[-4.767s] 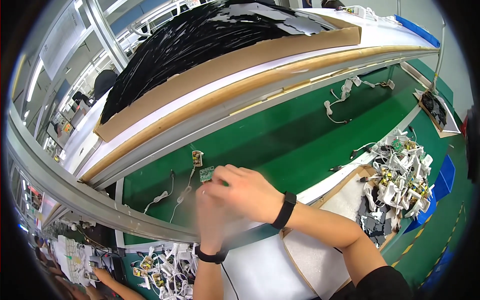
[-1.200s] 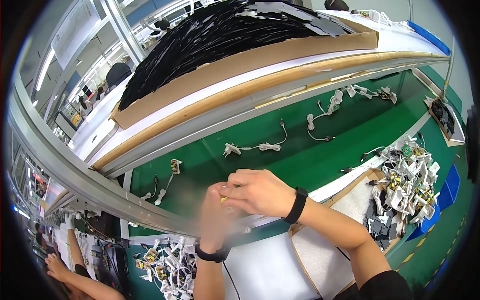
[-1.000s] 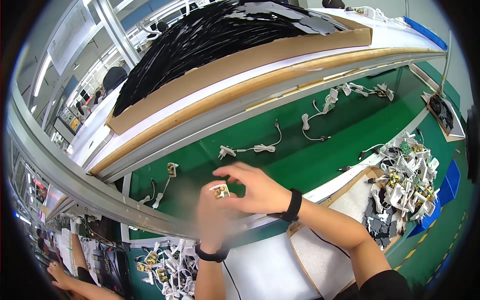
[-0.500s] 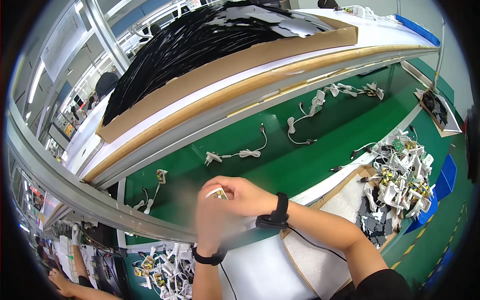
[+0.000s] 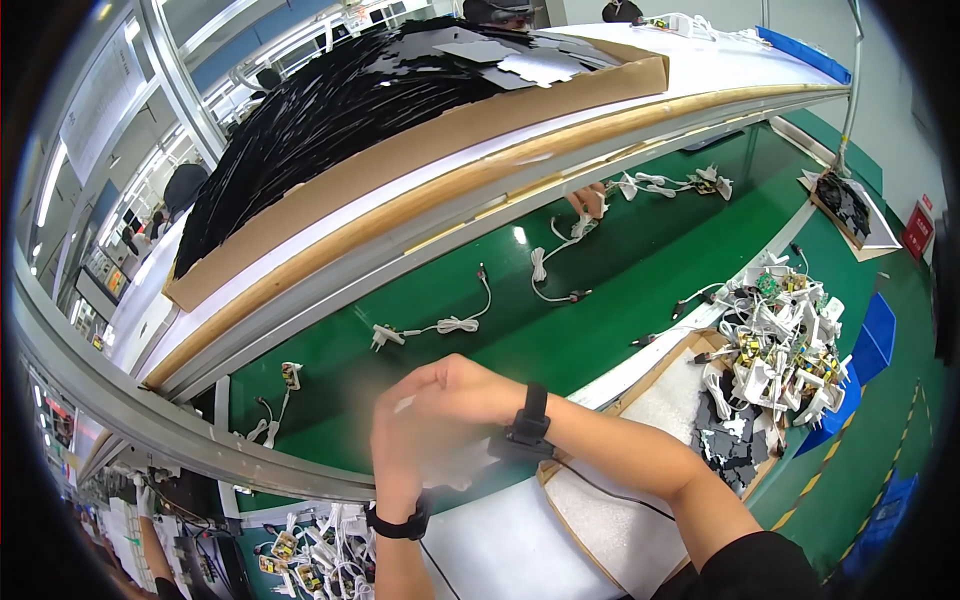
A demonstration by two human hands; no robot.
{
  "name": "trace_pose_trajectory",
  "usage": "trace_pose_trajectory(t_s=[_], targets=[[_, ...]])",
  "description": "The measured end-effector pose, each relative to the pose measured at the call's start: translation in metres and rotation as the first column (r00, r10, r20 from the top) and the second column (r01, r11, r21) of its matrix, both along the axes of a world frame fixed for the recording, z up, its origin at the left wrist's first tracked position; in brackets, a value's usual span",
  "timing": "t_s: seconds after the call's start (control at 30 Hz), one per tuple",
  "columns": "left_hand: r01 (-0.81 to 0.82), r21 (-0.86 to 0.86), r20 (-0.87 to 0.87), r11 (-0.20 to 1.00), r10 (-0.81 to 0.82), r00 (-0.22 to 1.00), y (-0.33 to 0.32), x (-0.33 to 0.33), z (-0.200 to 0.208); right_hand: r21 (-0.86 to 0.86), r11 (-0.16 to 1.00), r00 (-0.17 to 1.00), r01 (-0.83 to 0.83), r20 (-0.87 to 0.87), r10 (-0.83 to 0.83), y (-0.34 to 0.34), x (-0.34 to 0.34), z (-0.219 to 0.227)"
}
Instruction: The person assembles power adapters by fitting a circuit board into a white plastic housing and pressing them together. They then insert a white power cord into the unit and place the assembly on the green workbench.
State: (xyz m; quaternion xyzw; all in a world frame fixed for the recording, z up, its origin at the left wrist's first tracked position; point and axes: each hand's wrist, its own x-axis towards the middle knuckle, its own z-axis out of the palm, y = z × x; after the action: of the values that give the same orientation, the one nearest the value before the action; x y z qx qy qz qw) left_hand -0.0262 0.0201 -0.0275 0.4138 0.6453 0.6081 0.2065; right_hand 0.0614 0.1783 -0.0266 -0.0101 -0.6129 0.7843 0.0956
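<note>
Gripping a white piece [image 5: 404,404], left hand [image 5: 396,428] and right hand [image 5: 468,392] meet; cardboard tray [image 5: 600,90] holds black strips [image 5: 320,135].

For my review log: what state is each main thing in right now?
Left hand: blurred, meeting the right hand
Right hand: curled against the left
White piece: between the hands, mostly hidden
White plug adapter: lying on the green surface
Adapter at left: open, components exposed
Right-hand pile: tangled, several boards exposed
Carton: open-topped, heaped with black strips
</note>
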Motion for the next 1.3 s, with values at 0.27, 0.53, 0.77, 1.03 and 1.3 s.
trace_pose_trajectory(t_s=[0.27, 0.53, 0.77, 1.03, 1.3], targets=[[0.129, -0.19, -0.19, 0.973, -0.166, 0.968, -0.015, -0.005, 0.004, 0.597, 0.603, 0.699, 0.529, 0.096, -0.708, 0.092, 0.033, -0.018], [0.285, -0.233, -0.066, 0.93, -0.307, 0.949, -0.012, 0.001, -0.001, 0.988, -0.032, 0.207, 0.148, -0.063, -0.976, 0.153, 0.076, -0.068], [0.284, -0.301, 0.023, 0.91, -0.291, 0.957, -0.01, 0.02, 0.028, 0.895, 0.291, 0.31, 0.339, 0.186, -0.932, 0.19, 0.099, -0.042], [0.279, -0.406, -0.029, 0.87, -0.318, 0.948, -0.01, 0.02, 0.039, 0.957, 0.078, 0.05, 0.278, 0.067, -0.997, 0.277, 0.082, -0.035], [0.354, -0.385, -0.009, 0.852, -0.387, 0.922, 0.02, 0.01, 0.04, 0.951, -0.268, 0.152, 0.153, -0.29, -0.945, 0.458, 0.125, -0.111]])
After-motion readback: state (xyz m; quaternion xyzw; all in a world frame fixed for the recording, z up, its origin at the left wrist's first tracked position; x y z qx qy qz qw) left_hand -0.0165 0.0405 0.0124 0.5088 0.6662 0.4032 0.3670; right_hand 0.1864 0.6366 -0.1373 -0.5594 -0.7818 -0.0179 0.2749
